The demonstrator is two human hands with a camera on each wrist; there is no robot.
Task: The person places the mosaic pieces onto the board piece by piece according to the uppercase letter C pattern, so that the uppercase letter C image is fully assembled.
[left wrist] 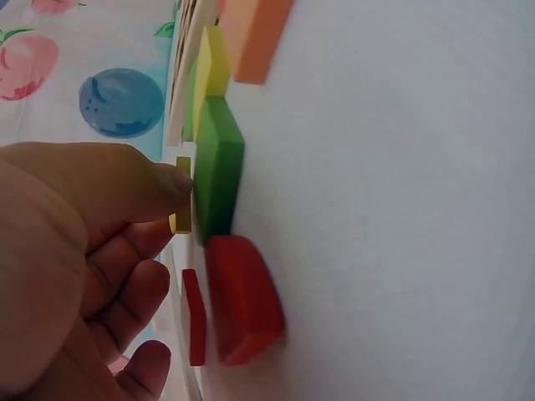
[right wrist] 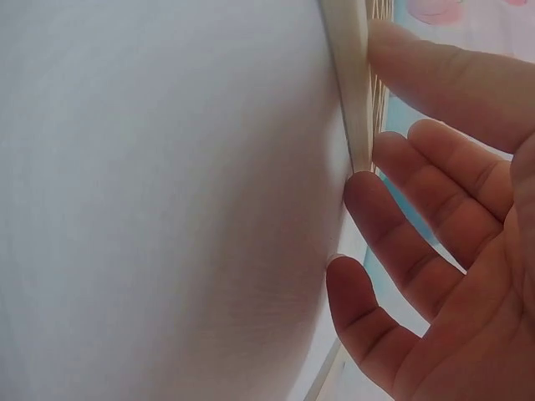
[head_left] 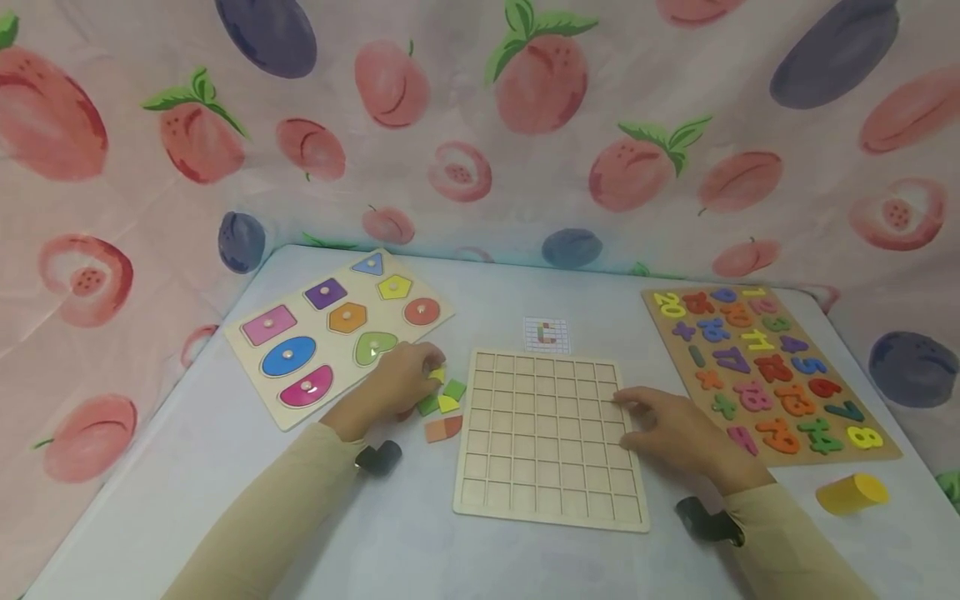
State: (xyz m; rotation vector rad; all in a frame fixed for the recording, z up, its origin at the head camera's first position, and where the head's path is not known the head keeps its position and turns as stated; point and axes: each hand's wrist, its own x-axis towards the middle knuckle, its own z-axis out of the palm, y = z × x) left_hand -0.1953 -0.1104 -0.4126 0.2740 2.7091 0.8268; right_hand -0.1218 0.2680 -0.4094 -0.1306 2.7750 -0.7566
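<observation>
My left hand (head_left: 393,382) pinches a small yellow tile (left wrist: 181,219) between thumb and fingers, over a loose cluster of coloured tiles. A green tile (left wrist: 221,167), another yellow tile (head_left: 447,405) and an orange tile (head_left: 436,431) lie in that cluster. Two red pieces (left wrist: 244,302) show below the hand in the left wrist view. To the right of the cluster lies a wooden grid board (head_left: 551,435) with bare square cells. My right hand (head_left: 671,427) rests its fingertips at the board's right edge, fingers loosely bent and holding nothing.
A small pattern card (head_left: 546,334) lies just behind the grid board. A shape puzzle with knobs (head_left: 251,354) is at the left, and a number puzzle board (head_left: 873,417) at the right. A yellow cylinder (head_left: 852,494) lies near the right front. Fruit-print cloth (head_left: 465,100) hangs behind the table.
</observation>
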